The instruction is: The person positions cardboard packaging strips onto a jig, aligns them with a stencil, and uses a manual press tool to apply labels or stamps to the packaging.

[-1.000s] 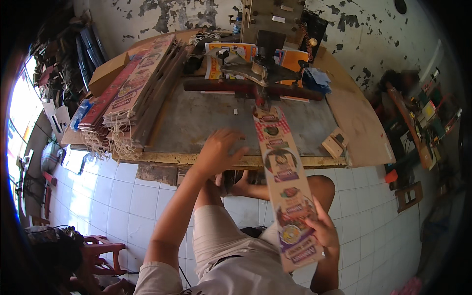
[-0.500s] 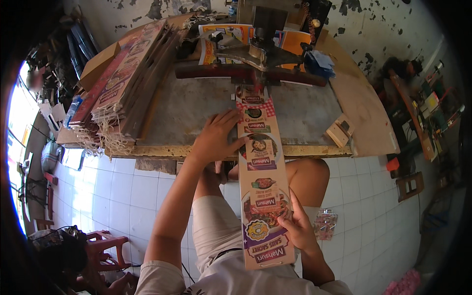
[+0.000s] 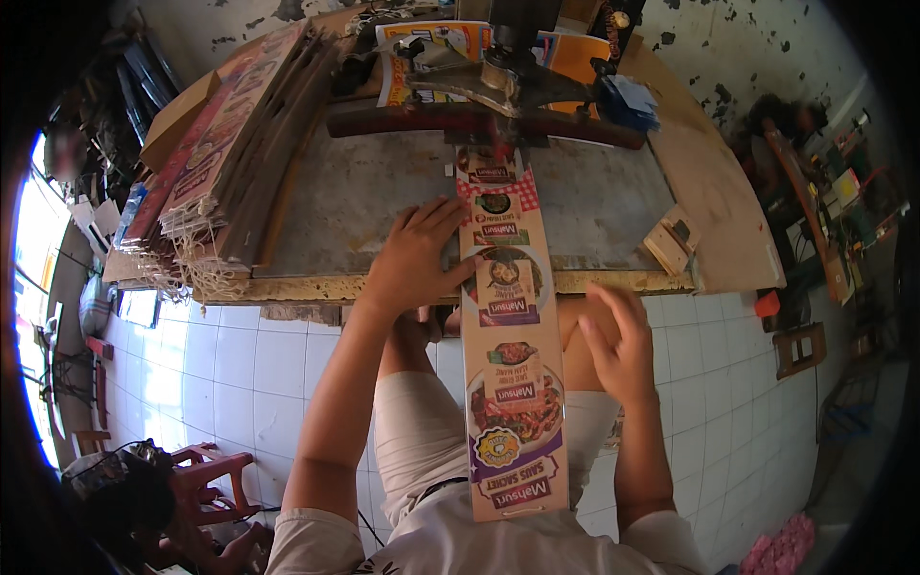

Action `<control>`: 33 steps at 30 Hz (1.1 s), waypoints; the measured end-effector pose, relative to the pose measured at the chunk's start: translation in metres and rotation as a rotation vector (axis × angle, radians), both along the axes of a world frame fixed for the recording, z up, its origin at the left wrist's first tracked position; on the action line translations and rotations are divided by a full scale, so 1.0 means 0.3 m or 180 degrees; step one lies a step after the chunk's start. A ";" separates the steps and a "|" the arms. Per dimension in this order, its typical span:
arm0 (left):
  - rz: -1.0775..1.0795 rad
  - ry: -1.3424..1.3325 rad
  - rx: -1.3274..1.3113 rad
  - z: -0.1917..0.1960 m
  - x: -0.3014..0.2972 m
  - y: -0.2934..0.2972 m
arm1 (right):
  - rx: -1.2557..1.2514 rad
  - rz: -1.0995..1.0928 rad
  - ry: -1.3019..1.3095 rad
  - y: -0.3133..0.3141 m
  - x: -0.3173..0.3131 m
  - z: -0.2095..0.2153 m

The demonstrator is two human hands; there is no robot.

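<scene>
A long printed cardboard strip (image 3: pixel 516 383), with food pictures and a cord loop at its near end, runs from the table toward my lap. Its far end lies under the dark red bar (image 3: pixel 383 125) of a heavy metal press (image 3: pixel 508 81). My left hand (image 3: pixel 419 254) rests flat beside the strip's left edge, fingers stretched toward the press and thumb touching the strip. To the right of the strip, my right hand (image 3: pixel 621 350) is raised above my knee. Its fingers and thumb are apart and nothing is in it.
Similar printed strips (image 3: pixel 230 134) with dangling strings are stacked on the table's left side. A small wooden block (image 3: pixel 671 240) sits near the front right edge. Behind the press lie colourful printed sheets (image 3: pixel 441 38). A red stool (image 3: pixel 216 484) stands on the tiled floor.
My right hand has let go of the strip's near right edge and moved up and to the right. The left hand stays on the strip, which has hardly moved.
</scene>
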State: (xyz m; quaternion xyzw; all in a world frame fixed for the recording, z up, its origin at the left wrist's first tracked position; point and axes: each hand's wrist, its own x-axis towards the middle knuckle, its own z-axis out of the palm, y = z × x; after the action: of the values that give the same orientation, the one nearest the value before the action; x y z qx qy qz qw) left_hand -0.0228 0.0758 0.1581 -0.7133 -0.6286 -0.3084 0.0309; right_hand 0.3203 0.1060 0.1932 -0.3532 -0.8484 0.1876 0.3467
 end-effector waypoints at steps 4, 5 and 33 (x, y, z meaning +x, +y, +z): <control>-0.0007 -0.0026 0.0041 0.010 0.011 0.015 | 0.0437 0.0417 -0.0001 0.254 -0.123 -0.055; -0.0024 -0.0046 0.0051 0.012 0.017 0.022 | 0.0415 0.0377 -0.0050 0.294 -0.138 -0.074; 0.0008 -0.0036 -0.0082 -0.003 0.002 0.014 | 0.0357 0.0463 -0.0439 0.334 -0.189 -0.135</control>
State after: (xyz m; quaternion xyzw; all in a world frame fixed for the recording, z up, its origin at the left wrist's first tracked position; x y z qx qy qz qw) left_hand -0.0221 0.0799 0.1571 -0.7111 -0.6335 -0.3043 0.0186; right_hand 0.2636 0.2064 0.1527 -0.2827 -0.9029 0.1397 0.2922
